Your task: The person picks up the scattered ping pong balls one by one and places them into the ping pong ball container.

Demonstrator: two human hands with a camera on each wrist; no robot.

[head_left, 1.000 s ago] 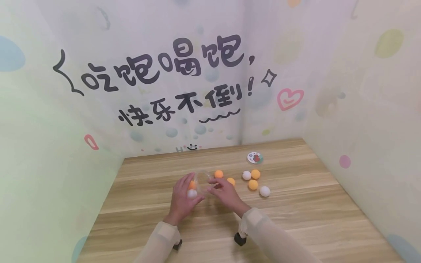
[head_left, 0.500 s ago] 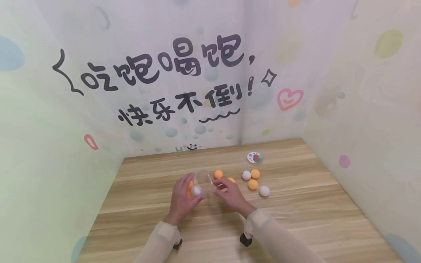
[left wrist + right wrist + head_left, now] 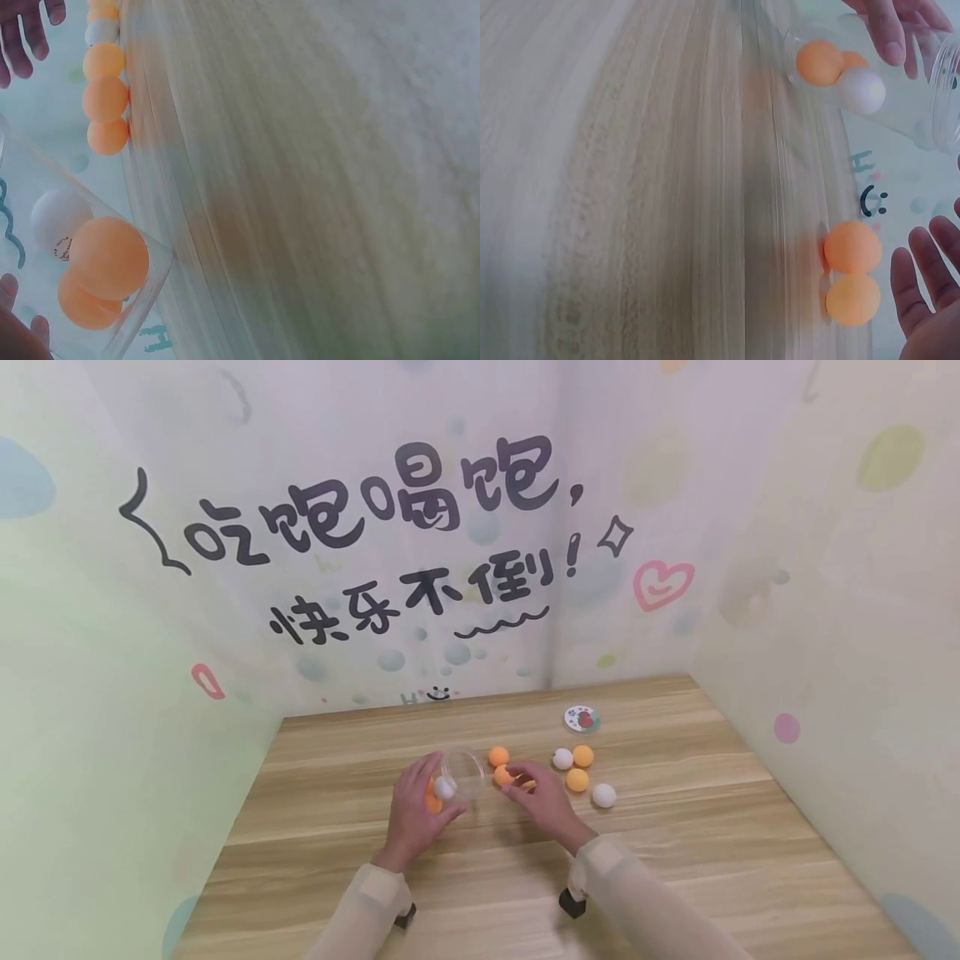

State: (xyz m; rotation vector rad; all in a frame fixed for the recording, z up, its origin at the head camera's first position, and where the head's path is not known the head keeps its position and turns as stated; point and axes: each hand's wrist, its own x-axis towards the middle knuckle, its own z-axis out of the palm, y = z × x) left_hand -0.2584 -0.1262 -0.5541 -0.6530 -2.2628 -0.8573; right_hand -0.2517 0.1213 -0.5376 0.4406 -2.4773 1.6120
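Note:
A clear jar (image 3: pixel 463 773) lies tilted, its mouth turned toward the right hand. The left hand (image 3: pixel 417 810) grips the jar round its side. Inside it are a white ball (image 3: pixel 862 91) and two orange balls, one orange ball (image 3: pixel 819 63) lying nearest the base. To the right of the mouth, the right hand (image 3: pixel 550 800) has its fingers spread loosely, with the fingertips close by an orange ball (image 3: pixel 503 776). Behind that one sits another orange ball (image 3: pixel 498 756). A lighter orange ball is partly hidden by the right hand.
Further right on the wooden table (image 3: pixel 675 860) lie a white ball (image 3: pixel 562 759), a yellow-orange ball (image 3: pixel 582 756), another yellow-orange ball (image 3: pixel 577 780) and a second white ball (image 3: pixel 603 795). A round printed lid (image 3: pixel 582 719) lies toward the back. Printed walls enclose the table.
The right hand has drawn back from the jar's mouth and moved right to the loose orange balls. The white ball inside the jar has shifted a little. The left hand keeps its grip.

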